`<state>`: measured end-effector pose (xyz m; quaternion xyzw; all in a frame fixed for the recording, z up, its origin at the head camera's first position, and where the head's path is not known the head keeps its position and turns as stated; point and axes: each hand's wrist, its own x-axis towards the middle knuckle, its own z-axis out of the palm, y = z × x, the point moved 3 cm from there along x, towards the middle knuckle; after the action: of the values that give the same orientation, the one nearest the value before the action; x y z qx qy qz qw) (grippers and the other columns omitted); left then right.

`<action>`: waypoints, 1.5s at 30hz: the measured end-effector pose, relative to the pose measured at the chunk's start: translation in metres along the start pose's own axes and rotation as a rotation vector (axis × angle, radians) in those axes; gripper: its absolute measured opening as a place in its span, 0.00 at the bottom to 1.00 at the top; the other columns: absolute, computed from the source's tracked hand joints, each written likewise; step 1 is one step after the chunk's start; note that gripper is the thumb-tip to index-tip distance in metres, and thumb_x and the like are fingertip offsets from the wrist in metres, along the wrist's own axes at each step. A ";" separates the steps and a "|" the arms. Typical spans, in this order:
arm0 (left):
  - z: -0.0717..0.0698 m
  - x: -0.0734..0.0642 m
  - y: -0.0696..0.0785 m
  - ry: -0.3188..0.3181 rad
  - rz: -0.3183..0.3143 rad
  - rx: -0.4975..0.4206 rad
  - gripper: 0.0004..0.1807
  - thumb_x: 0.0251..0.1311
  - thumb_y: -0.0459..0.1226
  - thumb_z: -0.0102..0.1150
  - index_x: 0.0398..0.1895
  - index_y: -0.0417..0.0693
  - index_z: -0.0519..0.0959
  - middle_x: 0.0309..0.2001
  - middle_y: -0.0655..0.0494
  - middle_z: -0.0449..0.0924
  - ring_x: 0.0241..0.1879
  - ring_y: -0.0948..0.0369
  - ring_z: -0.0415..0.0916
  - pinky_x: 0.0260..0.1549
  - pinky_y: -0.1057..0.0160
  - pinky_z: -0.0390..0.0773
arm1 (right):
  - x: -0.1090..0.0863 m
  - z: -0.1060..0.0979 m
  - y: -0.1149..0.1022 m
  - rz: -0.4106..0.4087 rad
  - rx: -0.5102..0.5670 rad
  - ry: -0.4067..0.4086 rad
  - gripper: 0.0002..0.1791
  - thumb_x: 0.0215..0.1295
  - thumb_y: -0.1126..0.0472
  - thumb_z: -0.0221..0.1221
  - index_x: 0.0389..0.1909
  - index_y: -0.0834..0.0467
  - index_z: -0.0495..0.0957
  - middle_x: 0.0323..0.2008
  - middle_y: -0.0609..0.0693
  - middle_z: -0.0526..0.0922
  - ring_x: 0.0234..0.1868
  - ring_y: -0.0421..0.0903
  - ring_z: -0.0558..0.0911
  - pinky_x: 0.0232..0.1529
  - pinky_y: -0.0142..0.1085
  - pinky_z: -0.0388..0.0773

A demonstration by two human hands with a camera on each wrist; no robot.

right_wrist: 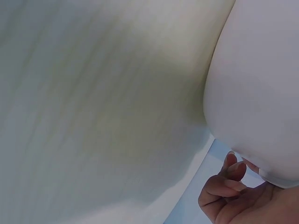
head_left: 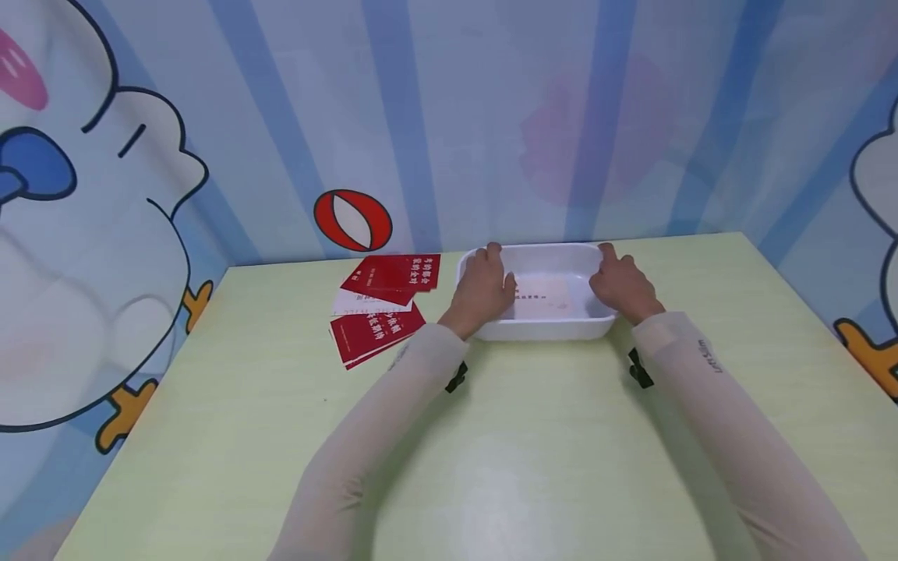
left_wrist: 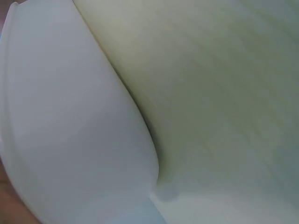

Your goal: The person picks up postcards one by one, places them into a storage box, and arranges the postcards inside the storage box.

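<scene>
A white rectangular plastic tray [head_left: 543,330] stands near the table's back edge. My left hand [head_left: 482,284] grips its left end, fingers over the rim. At the opposite end, my right hand [head_left: 624,287] holds the rim; in the right wrist view the fingers of that right hand [right_wrist: 243,200] curl in at the rim. A pale card [head_left: 543,294] with red print lies on the tray's floor, partly behind the left hand. The left wrist view is filled mostly by the tray's outer wall [left_wrist: 79,116], with only a sliver of the hand at its edge.
Left of the tray, red cards with white lettering lie in two groups, an upper one [head_left: 400,273] and a lower one [head_left: 372,331]. Between them shows a white card [head_left: 361,302]. A blue striped backdrop [head_left: 484,117] rises right behind the pale green table [head_left: 491,452].
</scene>
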<state>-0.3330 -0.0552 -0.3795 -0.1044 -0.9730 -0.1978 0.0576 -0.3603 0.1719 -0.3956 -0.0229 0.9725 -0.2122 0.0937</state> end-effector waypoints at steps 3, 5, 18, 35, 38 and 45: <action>-0.004 0.000 0.000 0.026 0.006 0.006 0.29 0.73 0.43 0.47 0.70 0.37 0.57 0.61 0.41 0.70 0.61 0.50 0.70 0.60 0.55 0.76 | 0.000 0.000 0.002 -0.006 0.001 -0.001 0.36 0.71 0.58 0.33 0.77 0.64 0.37 0.65 0.79 0.58 0.63 0.71 0.68 0.56 0.63 0.73; -0.006 0.001 -0.001 0.041 0.005 0.004 0.29 0.73 0.44 0.47 0.70 0.37 0.57 0.61 0.41 0.70 0.60 0.50 0.69 0.59 0.56 0.76 | 0.001 0.000 0.002 -0.010 0.000 0.002 0.36 0.70 0.59 0.33 0.77 0.64 0.38 0.64 0.78 0.59 0.62 0.71 0.68 0.55 0.63 0.73; -0.023 0.007 -0.013 0.125 -0.046 0.033 0.30 0.72 0.45 0.49 0.70 0.39 0.58 0.59 0.42 0.68 0.59 0.51 0.67 0.56 0.56 0.77 | -0.002 0.000 -0.001 0.019 0.010 0.006 0.36 0.70 0.59 0.34 0.77 0.64 0.39 0.65 0.76 0.60 0.62 0.69 0.69 0.55 0.63 0.73; -0.030 0.014 -0.052 0.167 -0.164 -0.099 0.26 0.76 0.47 0.37 0.68 0.39 0.60 0.60 0.41 0.68 0.60 0.49 0.67 0.59 0.50 0.75 | -0.002 0.000 -0.001 0.032 0.008 -0.002 0.36 0.70 0.58 0.34 0.77 0.63 0.39 0.65 0.76 0.59 0.61 0.69 0.70 0.54 0.64 0.74; -0.033 0.013 -0.058 0.160 -0.173 -0.099 0.26 0.76 0.47 0.38 0.68 0.39 0.60 0.60 0.40 0.68 0.59 0.49 0.67 0.56 0.49 0.77 | -0.002 0.001 -0.001 0.032 0.006 0.001 0.36 0.70 0.58 0.34 0.77 0.63 0.39 0.65 0.76 0.59 0.61 0.69 0.69 0.55 0.64 0.73; -0.042 0.011 -0.078 0.179 -0.191 -0.080 0.22 0.75 0.44 0.39 0.64 0.39 0.62 0.57 0.40 0.69 0.56 0.48 0.68 0.53 0.47 0.78 | 0.000 0.002 0.000 0.031 0.014 0.003 0.36 0.71 0.58 0.34 0.77 0.63 0.39 0.65 0.76 0.60 0.62 0.69 0.69 0.57 0.64 0.72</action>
<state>-0.3586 -0.1403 -0.3689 0.0046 -0.9607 -0.2497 0.1209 -0.3594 0.1706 -0.3974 -0.0070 0.9713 -0.2176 0.0959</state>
